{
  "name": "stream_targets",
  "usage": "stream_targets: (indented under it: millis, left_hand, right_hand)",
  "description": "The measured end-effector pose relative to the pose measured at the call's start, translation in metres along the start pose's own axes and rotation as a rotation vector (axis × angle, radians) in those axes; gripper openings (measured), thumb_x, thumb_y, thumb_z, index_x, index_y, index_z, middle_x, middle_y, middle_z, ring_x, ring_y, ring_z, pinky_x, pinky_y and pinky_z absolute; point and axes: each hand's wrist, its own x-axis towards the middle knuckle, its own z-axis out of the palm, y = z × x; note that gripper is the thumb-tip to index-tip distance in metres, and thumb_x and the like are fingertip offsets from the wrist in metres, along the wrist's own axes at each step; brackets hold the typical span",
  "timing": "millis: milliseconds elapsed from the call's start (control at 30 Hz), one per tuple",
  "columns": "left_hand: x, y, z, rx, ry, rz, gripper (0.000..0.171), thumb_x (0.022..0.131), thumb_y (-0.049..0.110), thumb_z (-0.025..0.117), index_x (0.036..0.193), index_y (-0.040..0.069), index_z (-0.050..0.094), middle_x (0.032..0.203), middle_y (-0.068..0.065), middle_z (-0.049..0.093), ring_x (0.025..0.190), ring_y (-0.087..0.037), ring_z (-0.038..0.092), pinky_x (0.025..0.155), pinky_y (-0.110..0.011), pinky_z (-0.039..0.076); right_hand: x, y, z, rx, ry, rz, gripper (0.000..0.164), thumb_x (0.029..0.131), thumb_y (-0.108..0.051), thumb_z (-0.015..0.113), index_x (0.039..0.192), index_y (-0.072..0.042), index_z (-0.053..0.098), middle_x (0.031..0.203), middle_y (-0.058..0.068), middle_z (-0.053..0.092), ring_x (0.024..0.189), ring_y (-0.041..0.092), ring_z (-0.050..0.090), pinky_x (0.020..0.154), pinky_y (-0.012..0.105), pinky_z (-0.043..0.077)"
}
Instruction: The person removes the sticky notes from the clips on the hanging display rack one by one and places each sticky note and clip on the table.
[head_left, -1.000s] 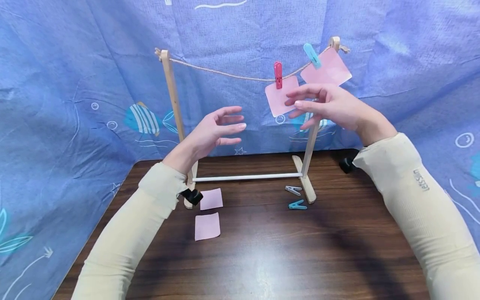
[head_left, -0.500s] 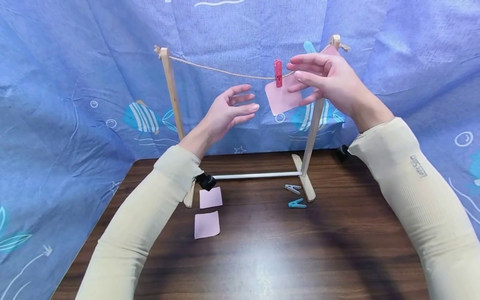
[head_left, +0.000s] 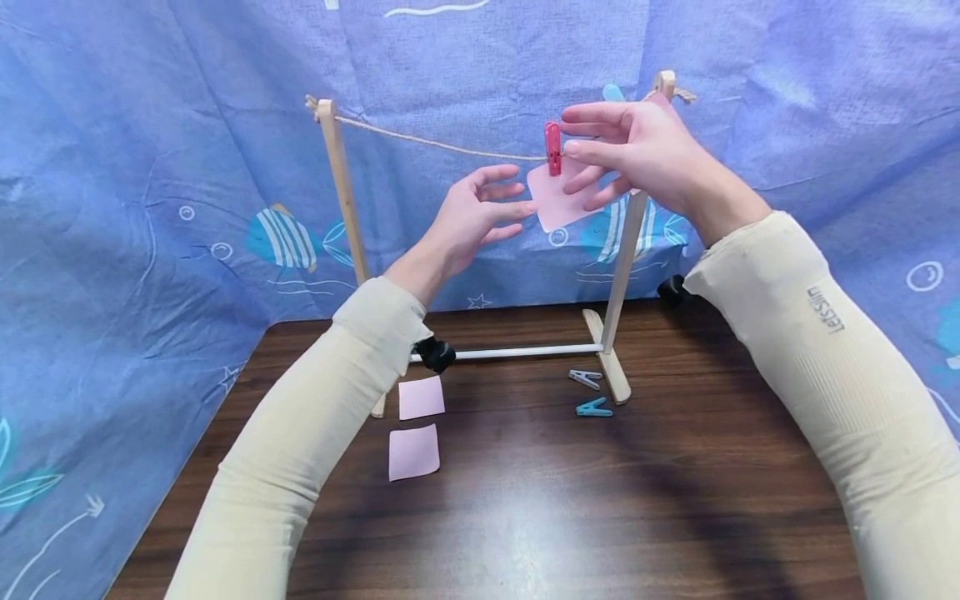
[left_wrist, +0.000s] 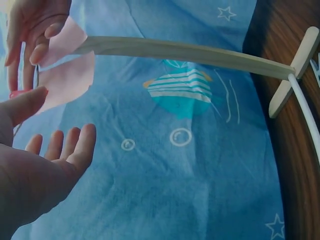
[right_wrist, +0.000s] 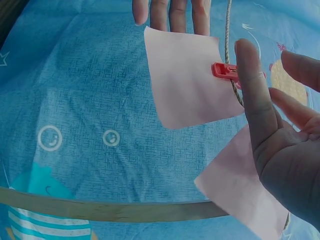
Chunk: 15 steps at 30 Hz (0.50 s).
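Observation:
A pink paper square point(head_left: 551, 200) hangs from the rope point(right_wrist: 227, 30) by a red clothespin point(head_left: 552, 148). My right hand point(head_left: 637, 158) is beside that clothespin with its fingers spread and relaxed, overlapping it in the right wrist view. At the paper's left edge is my left hand point(head_left: 476, 217), fingers loosely extended and nothing between them. Behind the right hand, a second pink square point(right_wrist: 240, 185) hangs near the right post, mostly hidden in the head view. The tip of its light-blue clothespin point(head_left: 612, 92) shows above my right fingers.
The rope spans a wooden left post point(head_left: 341, 183) and right post point(head_left: 628, 258), joined low by a white bar point(head_left: 525, 352). Two pink squares, one nearer point(head_left: 414, 452) and one farther point(head_left: 422, 397), lie on the dark table. A grey clothespin point(head_left: 585, 378) and a blue clothespin point(head_left: 594, 407) lie right.
Both hands have risen. The left has moved right toward the hanging paper, and the right has come up and slightly left beside the red clothespin, now covering much of the second square.

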Motion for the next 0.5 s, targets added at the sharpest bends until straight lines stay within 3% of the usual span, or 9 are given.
stream_targets:
  millis: [333, 500]
  left_hand:
    - [0.004, 0.002, 0.014, 0.017, 0.025, -0.047, 0.05, 0.087, -0.001, 0.078, 0.134, 0.009, 0.062, 0.124, -0.01, 0.067, 0.105, -0.025, 0.07, 0.086, -0.038, 0.06]
    - [0.004, 0.001, 0.018, 0.004, 0.041, -0.04, 0.045, 0.088, -0.003, 0.076, 0.13, 0.006, 0.064, 0.12, -0.011, 0.069, 0.103, -0.026, 0.07, 0.089, -0.041, 0.059]
  right_hand:
    - [0.006, -0.012, 0.006, -0.013, -0.016, 0.121, 0.071, 0.096, -0.024, 0.072, 0.157, -0.011, 0.039, 0.152, 0.011, 0.05, 0.087, 0.023, 0.075, 0.069, 0.037, 0.061]
    - [0.01, -0.016, 0.007, 0.013, -0.035, 0.164, 0.074, 0.097, -0.024, 0.07, 0.159, -0.01, 0.032, 0.155, 0.011, 0.045, 0.087, 0.023, 0.075, 0.069, 0.036, 0.061]
